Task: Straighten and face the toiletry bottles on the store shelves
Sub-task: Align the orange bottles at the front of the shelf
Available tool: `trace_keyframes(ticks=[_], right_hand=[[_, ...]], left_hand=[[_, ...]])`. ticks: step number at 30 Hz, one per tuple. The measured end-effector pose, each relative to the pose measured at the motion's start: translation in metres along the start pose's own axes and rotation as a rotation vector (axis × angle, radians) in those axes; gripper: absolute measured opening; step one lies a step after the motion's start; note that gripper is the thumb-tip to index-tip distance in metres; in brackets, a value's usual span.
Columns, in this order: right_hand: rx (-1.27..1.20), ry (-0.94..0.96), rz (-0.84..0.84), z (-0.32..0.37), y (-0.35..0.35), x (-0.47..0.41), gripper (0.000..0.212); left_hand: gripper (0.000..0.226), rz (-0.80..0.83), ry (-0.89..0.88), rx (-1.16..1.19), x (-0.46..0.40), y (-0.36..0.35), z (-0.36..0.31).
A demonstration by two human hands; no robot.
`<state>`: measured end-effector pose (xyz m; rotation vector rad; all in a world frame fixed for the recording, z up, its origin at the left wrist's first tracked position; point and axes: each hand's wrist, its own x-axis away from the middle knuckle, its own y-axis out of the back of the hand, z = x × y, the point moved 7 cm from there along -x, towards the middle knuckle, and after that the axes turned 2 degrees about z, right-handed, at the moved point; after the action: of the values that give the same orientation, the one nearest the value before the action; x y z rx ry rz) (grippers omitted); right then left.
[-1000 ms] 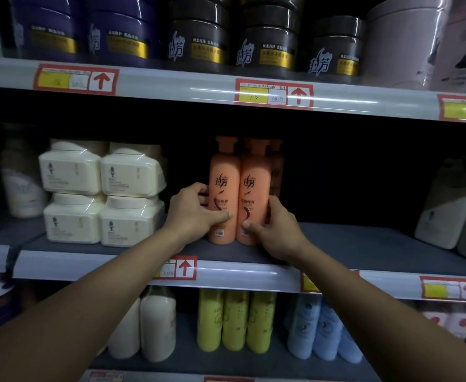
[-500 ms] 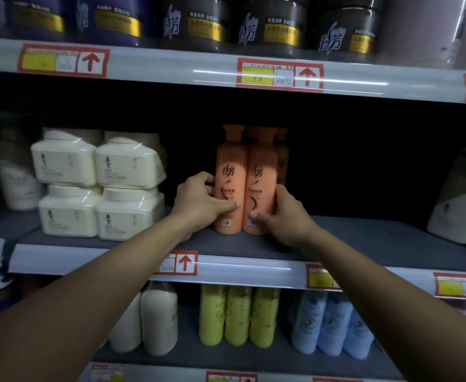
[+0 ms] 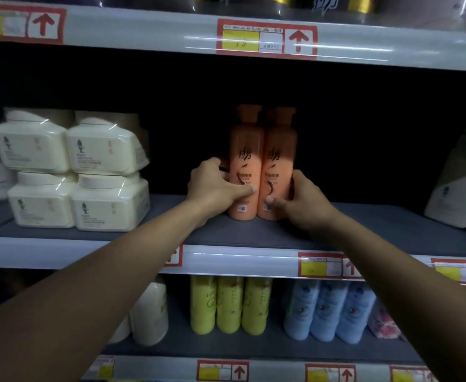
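We're gripping two tall orange plastic shampoo bottles on the grey middle shelf (image 3: 364,230), one per hand. Our left hand (image 3: 215,186) is wrapping the left orange bottle (image 3: 244,161) from its left side, thumb lying across the lower front label, fingers curling round the back. Our right hand (image 3: 300,199) is clamping the right orange bottle (image 3: 280,161) from its right side, thumb pressing the lower front near the base. Both hands are closed on their bottles.

The two bottles are standing upright, touching side by side, labels facing out, sitting back from the shelf's front edge. More orange caps are showing just behind them; count unclear.

Well to the left on the same shelf, cream-white squat plastic tubs (image 3: 71,172) are sitting stacked two high, two across, shrink-wrapped. At far right a pale bottle (image 3: 455,183) is leaning tilted.

The lower shelf is carrying three yellow-green bottles (image 3: 229,304) in a tight row directly below our hands, three light blue bottles (image 3: 328,310) just right of them, and a white bottle (image 3: 150,315) to the left, partly hidden by our left forearm.

Red-framed price tags with yellow panels and up arrows (image 3: 266,40) are lining the shelf rails. The top shelf contents are cropped, too dark to tell.
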<state>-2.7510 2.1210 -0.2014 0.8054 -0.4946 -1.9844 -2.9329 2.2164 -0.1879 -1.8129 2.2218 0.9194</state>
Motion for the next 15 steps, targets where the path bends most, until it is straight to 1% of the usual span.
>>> trace_keyframes(ticks=[3, 4, 5, 7, 9, 10, 11, 12, 13, 14, 15], right_hand=[[-0.038, -0.006, 0.017, -0.006, 0.001, -0.002, 0.06], [-0.106, -0.015, 0.04, -0.009, 0.001, -0.003, 0.058], [-0.19, -0.021, 0.076, -0.011, 0.001, -0.001, 0.053], [-0.337, -0.041, 0.142, -0.014, 0.001, 0.0, 0.044], [-0.391, -0.095, 0.091, -0.022, 0.009, 0.0, 0.037], [-0.352, -0.129, 0.022, -0.028, 0.017, -0.003, 0.03], [-0.291, -0.151, -0.032, -0.033, 0.022, -0.008, 0.025], [-0.231, -0.16, -0.051, -0.035, 0.025, -0.013, 0.02], [-0.181, -0.16, -0.04, -0.036, 0.024, -0.017, 0.017], [-0.138, -0.162, -0.017, -0.035, 0.023, -0.022, 0.019], [-0.101, -0.168, -0.008, -0.035, 0.021, -0.027, 0.024]], left_hand=[[0.064, 0.064, 0.031, 0.053, 0.001, -0.002, 0.005], [0.066, 0.111, 0.041, 0.105, 0.002, -0.002, 0.008], [0.063, 0.156, 0.061, 0.183, 0.004, -0.002, 0.01], [0.04, 0.178, 0.151, 0.363, 0.006, 0.004, 0.017], [0.018, 0.106, 0.23, 0.419, -0.001, 0.012, 0.031], [0.015, 0.049, 0.24, 0.351, -0.007, 0.018, 0.04], [0.02, 0.007, 0.233, 0.25, -0.014, 0.021, 0.047], [0.029, -0.004, 0.22, 0.128, -0.02, 0.023, 0.051], [0.039, 0.008, 0.212, 0.024, -0.024, 0.021, 0.053], [0.043, 0.029, 0.207, -0.056, -0.025, 0.018, 0.05], [0.043, 0.051, 0.195, -0.103, -0.028, 0.015, 0.049]])
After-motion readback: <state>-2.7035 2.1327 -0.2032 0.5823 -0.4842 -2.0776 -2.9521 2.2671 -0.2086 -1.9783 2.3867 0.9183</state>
